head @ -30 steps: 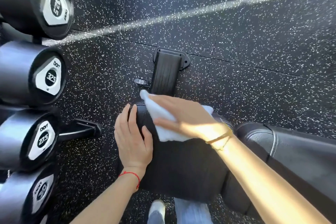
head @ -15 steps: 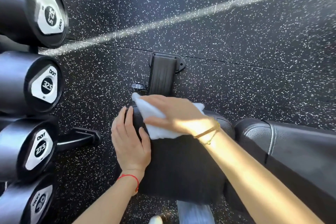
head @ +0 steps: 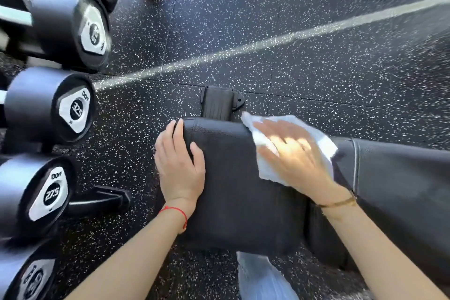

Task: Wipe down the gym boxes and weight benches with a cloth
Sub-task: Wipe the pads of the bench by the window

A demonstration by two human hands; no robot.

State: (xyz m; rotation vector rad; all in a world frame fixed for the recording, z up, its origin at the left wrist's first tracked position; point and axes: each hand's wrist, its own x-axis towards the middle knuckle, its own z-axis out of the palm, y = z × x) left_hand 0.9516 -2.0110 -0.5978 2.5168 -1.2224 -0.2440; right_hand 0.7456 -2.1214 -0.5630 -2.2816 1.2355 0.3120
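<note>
Flat, right hand (head: 294,156) presses cloth (head: 267,170).

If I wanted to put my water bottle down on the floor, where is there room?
The widest bare floor lies beyond the bench pad, past the black foot, where the pale stripe crosses. A narrower strip runs between the pad and the dumbbells, pinched by the rack foot. On the pad itself it is crowded: left hand, right hand and cloth.

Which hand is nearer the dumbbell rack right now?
Left. The left hand grips the bench pad's edge beside the dumbbells; the right hand presses the cloth at the pad's far side.
</note>
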